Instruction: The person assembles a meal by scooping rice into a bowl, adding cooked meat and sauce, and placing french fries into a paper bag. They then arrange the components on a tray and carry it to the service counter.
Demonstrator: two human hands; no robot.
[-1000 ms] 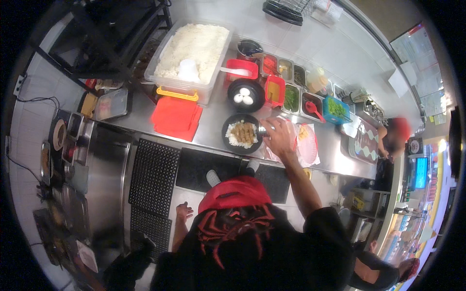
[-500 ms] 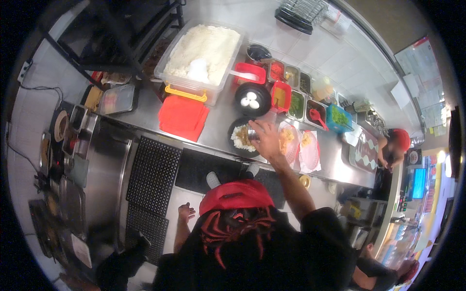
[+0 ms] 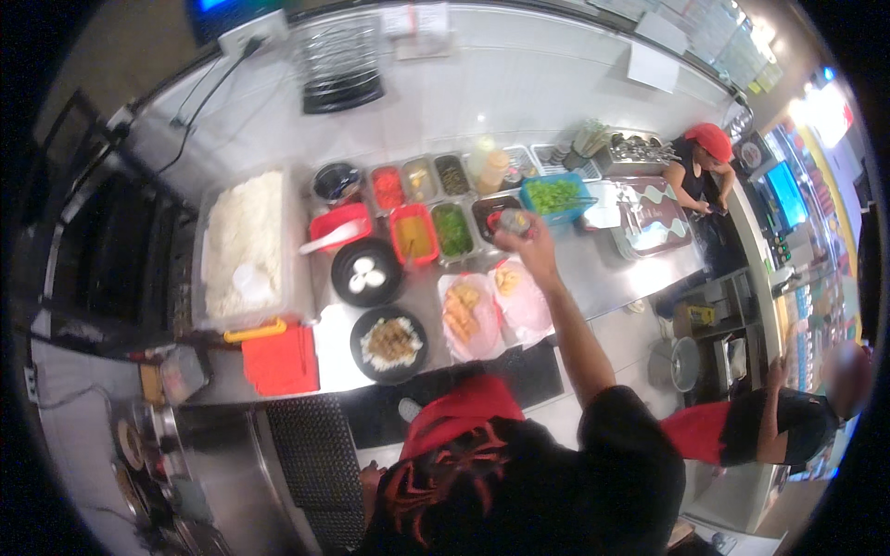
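My right hand (image 3: 531,246) is closed around a small clear shaker jar (image 3: 514,222), held above a metal pan with dark red contents (image 3: 489,216). Whether the jar touches the pan I cannot tell. A black bowl (image 3: 417,371) of white rice topped with brown chopped meat (image 3: 394,342) stands near the counter's front edge. Behind it, another black bowl (image 3: 337,287) holds three peeled white eggs (image 3: 365,274). My left hand (image 3: 373,474) hangs low beside my body, nearest the dark floor mat; its fingers are mostly hidden.
Two paper-lined baskets of fried food (image 3: 463,310) sit on the steel counter. A large tub of white powder (image 3: 243,222) and a folded red cloth (image 3: 281,361) are at left. A blue container of greens (image 3: 556,196) stands right. Two people (image 3: 706,171) are at right.
My right hand has lifted the shaker jar away from the rice bowl and carried it right, over the ingredient pans. The view has turned right. My left hand is now more hidden.
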